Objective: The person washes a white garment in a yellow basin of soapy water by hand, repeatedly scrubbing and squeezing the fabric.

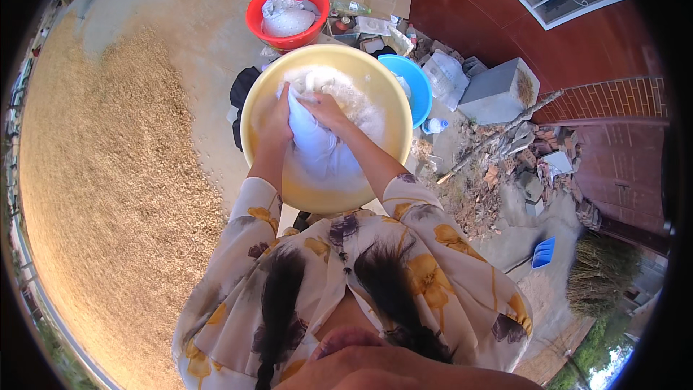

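A large pale yellow plastic basin (pixel 260 92) stands before me with white suds (pixel 357 97) inside. My left hand (pixel 277 116) grips the left side of a wet white cloth (pixel 314 138) above the foam. On the cloth's upper right edge, my right hand (pixel 326 111) pinches the fabric between thumb and fingers. The cloth hangs down between both forearms, and its lower end lies in the basin. Part of it is hidden by the hands.
Beyond the basin sits a red basin (pixel 254 13) holding pale fabric. To the right are a blue basin (pixel 422 86), a bottle (pixel 434 125) and a concrete block (pixel 490 100). A wooden pole (pixel 498 135) leans over rubble. Grain (pixel 141 146) covers the ground at left.
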`<state>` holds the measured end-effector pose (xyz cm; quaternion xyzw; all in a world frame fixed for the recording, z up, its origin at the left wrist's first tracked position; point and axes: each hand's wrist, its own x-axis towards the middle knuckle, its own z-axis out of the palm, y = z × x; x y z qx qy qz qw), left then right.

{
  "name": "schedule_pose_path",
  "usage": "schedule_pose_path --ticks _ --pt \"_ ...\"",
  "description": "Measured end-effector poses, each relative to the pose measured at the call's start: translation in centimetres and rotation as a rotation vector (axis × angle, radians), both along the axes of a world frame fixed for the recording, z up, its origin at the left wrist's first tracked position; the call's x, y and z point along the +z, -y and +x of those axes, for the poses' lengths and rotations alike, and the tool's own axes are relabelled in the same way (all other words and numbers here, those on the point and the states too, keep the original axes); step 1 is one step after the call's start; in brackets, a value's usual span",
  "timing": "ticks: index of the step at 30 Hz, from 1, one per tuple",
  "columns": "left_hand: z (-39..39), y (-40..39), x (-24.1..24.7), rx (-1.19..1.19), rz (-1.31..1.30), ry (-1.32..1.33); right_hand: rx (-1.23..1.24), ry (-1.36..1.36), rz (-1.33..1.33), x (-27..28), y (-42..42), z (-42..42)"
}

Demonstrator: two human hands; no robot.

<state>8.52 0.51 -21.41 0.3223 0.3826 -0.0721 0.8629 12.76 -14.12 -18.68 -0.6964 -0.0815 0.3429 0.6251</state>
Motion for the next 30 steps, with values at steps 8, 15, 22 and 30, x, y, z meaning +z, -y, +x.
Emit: schedule_pose_path --ticks 8,15,22,30 --pt "-1.6 7.6 4.9 0.074 0.155 -0.009 -0.275 0.518 -0.470 2.6 1.0 -0.8" --pt "-2.8 5.2 1.2 -0.066 0.202 -0.085 -0.301 0.617 -0.459 3.1 -0.2 -1.8" --pt "-3.4 3.9 3.1 -0.187 0.461 0.101 -0.245 0.709 -0.375 4.4 -0.9 -4.5" --pt "-5.6 1.8 9.9 -0.120 0.132 -0.116 -0.591 0.539 -0.360 -1.5 5.5 1.2"
